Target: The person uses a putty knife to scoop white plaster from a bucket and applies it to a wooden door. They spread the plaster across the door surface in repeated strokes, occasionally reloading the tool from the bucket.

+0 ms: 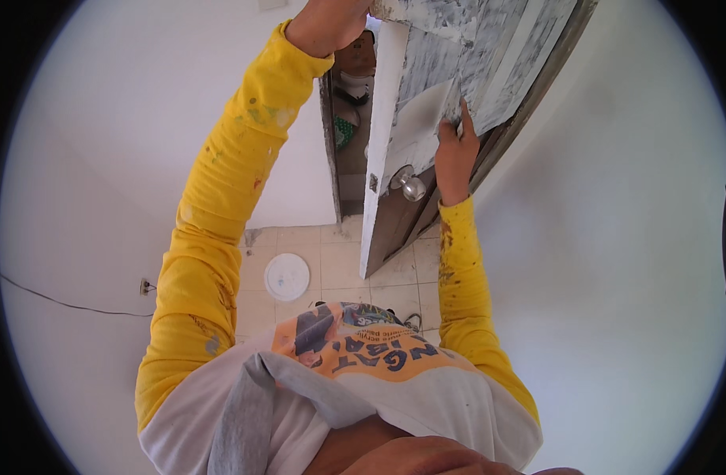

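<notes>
My left hand [331,28] is at the top edge of the picture, by the upper part of a door standing ajar. Its fingers are cut off or hidden, so what it holds cannot be seen. The door [438,59] has uneven white and grey smears over its face, and its lower part is dark brown. Against the face, my right hand [458,154] has its index finger extended and its thumb bent. It seems to pinch a thin, pale flat piece [422,119], whose kind is unclear. Just below sits a round metal doorknob [413,188].
A round white lid [287,276] lies on the tiled floor [343,257] left of the door. Dark and green items [345,127] show through the gap. A wall socket [147,286] with a black cable [78,305] is at left. White walls [608,261] flank both sides.
</notes>
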Demonstrator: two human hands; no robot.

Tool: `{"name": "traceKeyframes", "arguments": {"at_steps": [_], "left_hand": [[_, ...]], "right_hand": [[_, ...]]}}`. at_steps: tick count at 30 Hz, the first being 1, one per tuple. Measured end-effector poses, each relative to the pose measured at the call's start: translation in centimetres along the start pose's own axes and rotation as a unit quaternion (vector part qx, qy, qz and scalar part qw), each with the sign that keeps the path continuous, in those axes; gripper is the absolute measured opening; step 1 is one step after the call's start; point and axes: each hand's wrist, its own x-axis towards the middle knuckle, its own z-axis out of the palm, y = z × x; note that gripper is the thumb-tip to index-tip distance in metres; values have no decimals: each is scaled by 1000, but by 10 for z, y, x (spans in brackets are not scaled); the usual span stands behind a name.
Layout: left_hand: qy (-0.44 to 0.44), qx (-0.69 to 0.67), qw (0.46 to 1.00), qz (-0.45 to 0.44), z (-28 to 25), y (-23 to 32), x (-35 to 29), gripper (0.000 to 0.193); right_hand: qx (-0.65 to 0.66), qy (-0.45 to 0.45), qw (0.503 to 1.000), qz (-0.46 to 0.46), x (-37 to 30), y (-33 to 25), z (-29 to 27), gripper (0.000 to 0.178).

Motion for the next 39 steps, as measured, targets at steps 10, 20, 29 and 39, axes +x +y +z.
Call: {"name": "traceKeyframes", "arguments": {"at_steps": [10, 20, 29, 39], "left_hand": [[-36, 169, 982, 75, -6, 1, 1, 34], [-18, 35, 999, 25, 2, -1, -1, 39], [-15, 52, 999, -5, -6, 1, 1, 38], [41, 72, 997, -1, 30, 6, -2, 37]], "right_hand": [[-130, 11, 967, -218, -97, 29, 70, 60], [-120, 75, 973, -181, -75, 10, 28, 52], [19, 35, 999, -25, 18, 0, -5, 58], [-89, 83, 984, -132, 19, 1, 30, 53]]}}
